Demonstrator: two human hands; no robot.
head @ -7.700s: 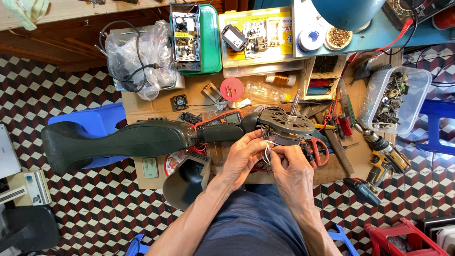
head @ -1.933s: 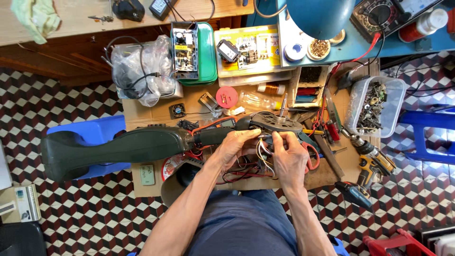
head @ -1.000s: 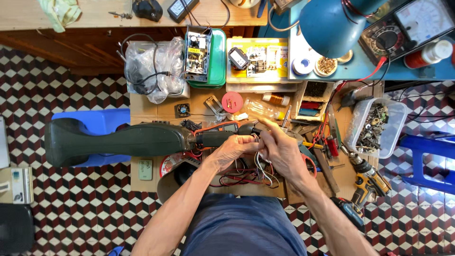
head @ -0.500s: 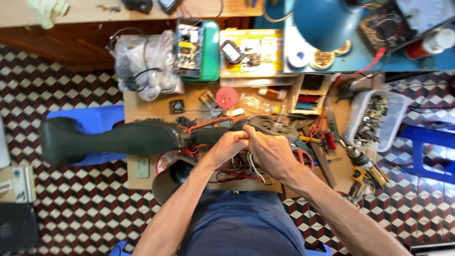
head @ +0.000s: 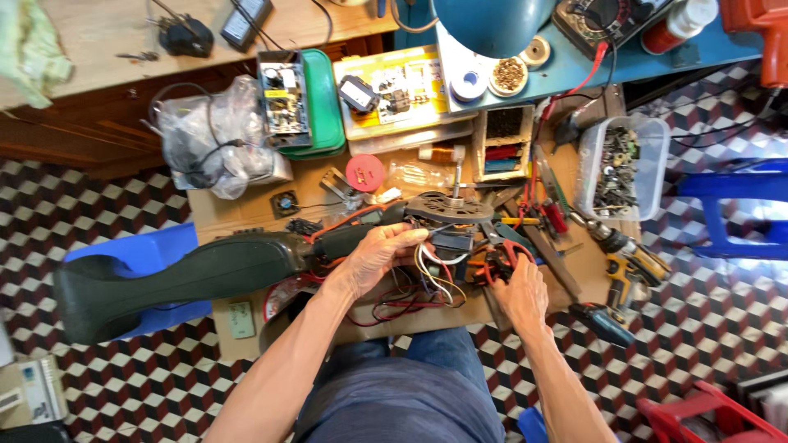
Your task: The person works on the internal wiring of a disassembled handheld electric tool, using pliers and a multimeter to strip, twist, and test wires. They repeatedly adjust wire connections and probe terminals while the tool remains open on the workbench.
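Housing: a long dark green housing (head: pixel 189 275) is laid across the desk (head: pixel 215 221), its wide end out over the floor at left.
Left hand: the left hand (head: pixel 373 258) is closed around the housing's narrow end, beside the motor (head: pixel 447 209).
Wires: a loose bundle of wires (head: pixel 427 279) is hung below the motor.
Right hand: the right hand (head: pixel 519 291) is rested on red-handled pliers (head: pixel 497 262); its grip cannot be told.

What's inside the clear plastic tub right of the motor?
The clear plastic tub holds a heap of small metal hardware, apparently screws and bits, mostly along its middle. Single pieces are too small to tell apart, and whatever lies beneath the heap is covered.
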